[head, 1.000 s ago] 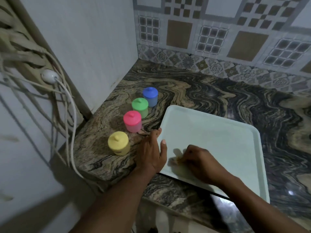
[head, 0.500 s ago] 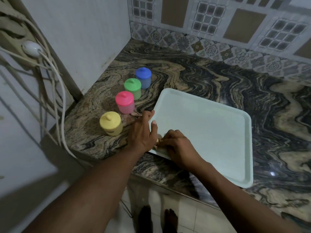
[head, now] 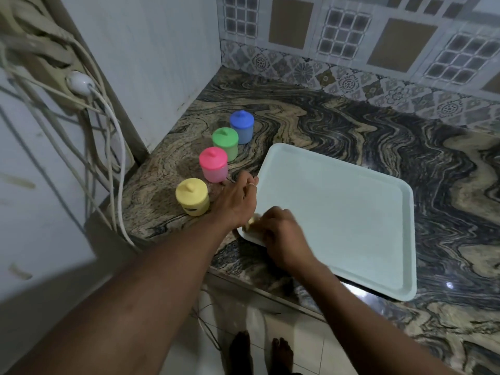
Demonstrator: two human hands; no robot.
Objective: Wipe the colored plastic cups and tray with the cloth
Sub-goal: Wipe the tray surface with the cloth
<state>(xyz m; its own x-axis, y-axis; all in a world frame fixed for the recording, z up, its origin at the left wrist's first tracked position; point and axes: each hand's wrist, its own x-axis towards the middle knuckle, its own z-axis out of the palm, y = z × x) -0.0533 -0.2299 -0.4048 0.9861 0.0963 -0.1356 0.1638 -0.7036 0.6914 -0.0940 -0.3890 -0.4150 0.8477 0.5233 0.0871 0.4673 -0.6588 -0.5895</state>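
A pale green tray (head: 338, 212) lies flat on the marbled counter. Left of it stand lidded cups in a row: yellow (head: 192, 196), pink (head: 213, 164), green (head: 225, 140), blue (head: 242, 126). My left hand (head: 238, 200) rests on the tray's left edge, fingers lying along the rim. My right hand (head: 281, 234) is curled over a small yellowish cloth (head: 251, 221) at the tray's near left corner, pressing it on the tray. Most of the cloth is hidden under that hand.
White cables (head: 108, 147) and a plug (head: 78, 82) hang on the left wall beside the counter. A white panel (head: 151, 63) closes the counter's left side and patterned tiles (head: 351, 44) back it. The counter's front edge (head: 297, 307) runs below the tray; bare feet (head: 259, 353) stand on the floor.
My right hand slid the cloth from the tray's near middle to its near left corner, close to my left hand. My left hand stayed on the tray edge. The camera view shifted.
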